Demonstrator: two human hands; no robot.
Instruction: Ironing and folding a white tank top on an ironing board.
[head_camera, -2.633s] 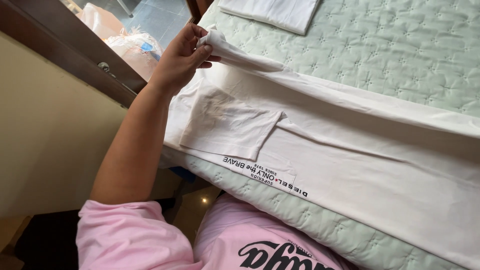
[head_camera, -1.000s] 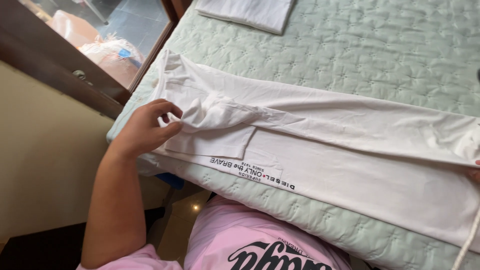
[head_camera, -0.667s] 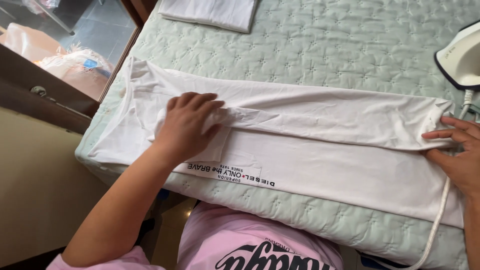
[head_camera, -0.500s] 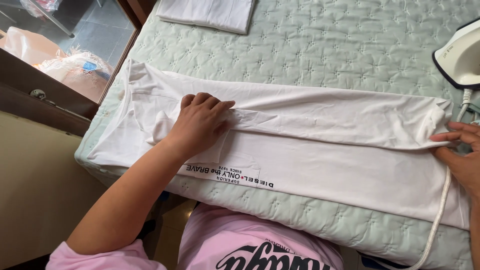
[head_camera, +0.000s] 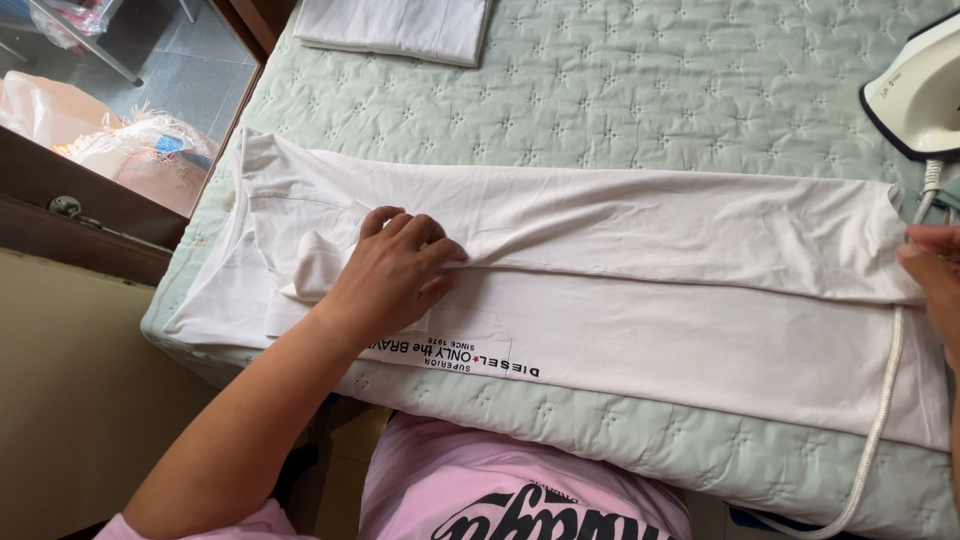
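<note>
A white t-shirt, folded lengthwise with a line of black print near its front edge, lies stretched across a pale green quilted pad. My left hand rests flat on the shirt near its left end, fingers spread over the folded edge and a tucked sleeve. My right hand is at the frame's right edge, fingertips touching the shirt's right end; most of it is cut off.
A white iron stands at the far right, its white cord trailing over the shirt's right end. Another folded white garment lies at the back. The pad's left edge drops to a floor with plastic bags.
My left hand laid the sleeve down and moved right along the fold, pressing flat. My right hand came into view at the shirt's right end. The view shifted right, showing the iron.
</note>
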